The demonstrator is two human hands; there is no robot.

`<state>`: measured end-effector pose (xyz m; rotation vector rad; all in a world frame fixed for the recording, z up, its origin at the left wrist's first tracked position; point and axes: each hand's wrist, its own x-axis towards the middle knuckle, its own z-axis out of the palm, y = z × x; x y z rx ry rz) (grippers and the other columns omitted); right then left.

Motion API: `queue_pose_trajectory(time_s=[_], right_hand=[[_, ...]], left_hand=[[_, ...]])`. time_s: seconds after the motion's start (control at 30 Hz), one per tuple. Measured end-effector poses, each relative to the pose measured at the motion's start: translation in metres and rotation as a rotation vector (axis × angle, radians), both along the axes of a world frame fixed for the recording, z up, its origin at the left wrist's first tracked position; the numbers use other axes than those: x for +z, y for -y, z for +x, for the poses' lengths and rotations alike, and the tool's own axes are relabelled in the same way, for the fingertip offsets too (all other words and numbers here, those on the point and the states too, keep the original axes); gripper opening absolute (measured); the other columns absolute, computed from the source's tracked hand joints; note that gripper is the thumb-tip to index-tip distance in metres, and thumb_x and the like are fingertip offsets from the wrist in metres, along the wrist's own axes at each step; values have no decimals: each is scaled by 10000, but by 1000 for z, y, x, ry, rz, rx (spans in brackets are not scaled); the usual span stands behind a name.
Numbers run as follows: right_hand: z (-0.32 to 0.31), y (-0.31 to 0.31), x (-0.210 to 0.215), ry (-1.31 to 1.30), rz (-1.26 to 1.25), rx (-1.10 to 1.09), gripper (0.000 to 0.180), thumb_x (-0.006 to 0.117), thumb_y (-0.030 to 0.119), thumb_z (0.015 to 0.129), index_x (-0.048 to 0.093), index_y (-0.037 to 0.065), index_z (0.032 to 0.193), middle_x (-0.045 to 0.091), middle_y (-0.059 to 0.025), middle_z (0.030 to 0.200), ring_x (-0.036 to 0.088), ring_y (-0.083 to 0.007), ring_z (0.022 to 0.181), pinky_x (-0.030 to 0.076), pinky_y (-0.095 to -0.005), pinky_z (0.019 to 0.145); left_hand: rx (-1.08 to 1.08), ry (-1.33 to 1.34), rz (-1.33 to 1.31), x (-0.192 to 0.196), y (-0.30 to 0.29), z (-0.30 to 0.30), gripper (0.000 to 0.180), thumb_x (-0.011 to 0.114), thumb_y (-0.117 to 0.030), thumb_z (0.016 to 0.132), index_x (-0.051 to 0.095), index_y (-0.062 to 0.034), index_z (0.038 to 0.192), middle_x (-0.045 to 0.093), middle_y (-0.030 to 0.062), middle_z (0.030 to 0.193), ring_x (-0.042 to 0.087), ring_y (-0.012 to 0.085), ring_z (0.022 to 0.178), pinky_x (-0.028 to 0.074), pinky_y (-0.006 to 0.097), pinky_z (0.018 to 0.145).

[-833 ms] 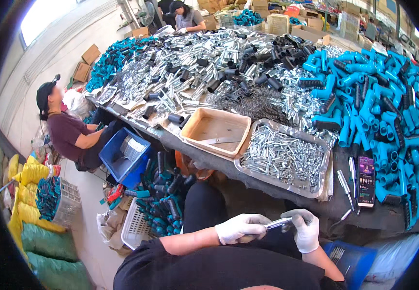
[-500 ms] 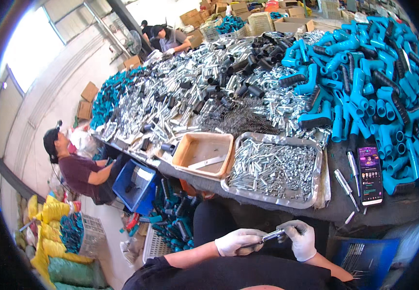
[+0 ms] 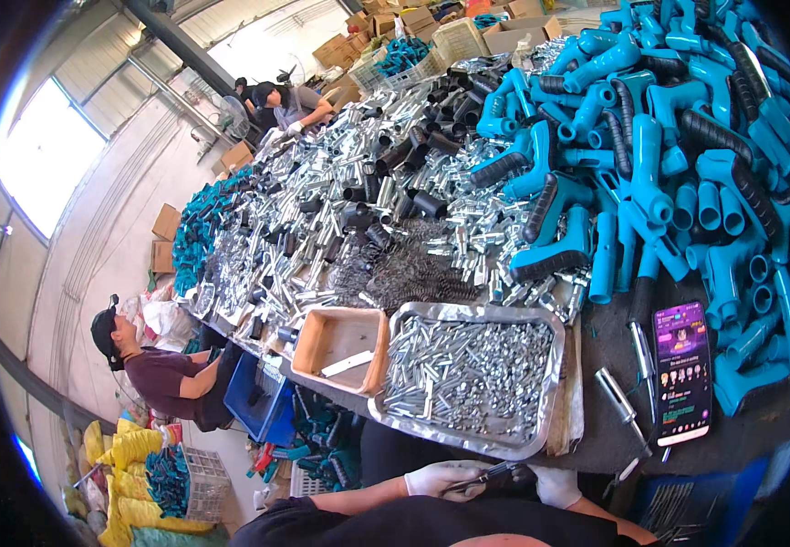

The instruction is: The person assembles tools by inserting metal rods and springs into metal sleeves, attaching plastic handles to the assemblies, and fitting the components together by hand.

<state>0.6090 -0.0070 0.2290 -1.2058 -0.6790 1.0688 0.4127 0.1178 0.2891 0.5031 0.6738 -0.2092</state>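
Metal tray (image 3: pixel 431 428) at counter (image 3: pixel 609 438) edge, heaped with small silver parts (image 3: pixel 468 374). Brown tray (image 3: pixel 308 351) beside it, one flat strip inside. Phone (image 3: pixel 682 369) near right edge. Blue handles (image 3: pixel 669 173) crowd far side. Below edge, gloved left hand (image 3: pixel 445 477) and right hand (image 3: pixel 555 485) both closed on thin metal tool (image 3: pixel 486 474), over lap.

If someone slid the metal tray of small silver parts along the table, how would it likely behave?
The metal tray looks heavy, heaped with small silver parts. Its shallow rim suggests loose pieces could spill or roll. It overhangs the table edge slightly, so tipping seems possible.
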Motion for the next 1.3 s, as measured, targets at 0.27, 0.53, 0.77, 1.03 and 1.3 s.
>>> queue_pose_trajectory(time_s=[0.27, 0.53, 0.77, 1.03, 1.3], right_hand=[[-18, -12, -39, 4, -22, -261, 377, 659, 74, 846, 543, -15, 1193, 610, -151, 1141, 608, -269, 1005, 491, -397, 872], [-39, -24, -22, -371, -170, -328, 352, 672, 49, 831, 555, -2, 1159, 626, -137, 1069, 623, -254, 922, 516, -402, 819], [-17, -11, 7, -355, -315, -190, 333, 683, 28, 818, 566, 8, 1129, 640, -126, 1006, 637, -242, 850, 537, -406, 773], [-31, -11, 8, -153, -173, 5, 181, 616, 171, 892, 594, 9, 969, 648, -144, 868, 620, -208, 722, 530, -351, 618], [-109, -56, 99, 6, -38, 251, 233, 629, 207, 898, 579, -3, 986, 628, -124, 819, 562, -176, 614, 465, -284, 532]], left_hand=[[-63, -68, 189, -28, -9, 4, 249, 602, -281, 910, 604, -40, 972, 560, -7, 750, 492, 66, 644, 380, 219, 568], [-10, 53, 138, -42, -11, 1, 280, 570, -171, 935, 569, -20, 1171, 603, 22, 899, 539, 85, 789, 433, 243, 689], [-34, 135, 192, -19, 3, -2, 311, 557, -275, 954, 587, -17, 1125, 515, -33, 800, 458, 66, 738, 381, 233, 697], [88, 313, 345, -27, 26, -56, 432, 573, -287, 944, 547, -30, 1290, 548, -38, 865, 476, 61, 768, 401, 244, 709], [320, 610, 328, -17, 29, -109, 491, 527, -326, 966, 443, -52, 1365, 499, -9, 756, 445, 57, 647, 356, 203, 554]])
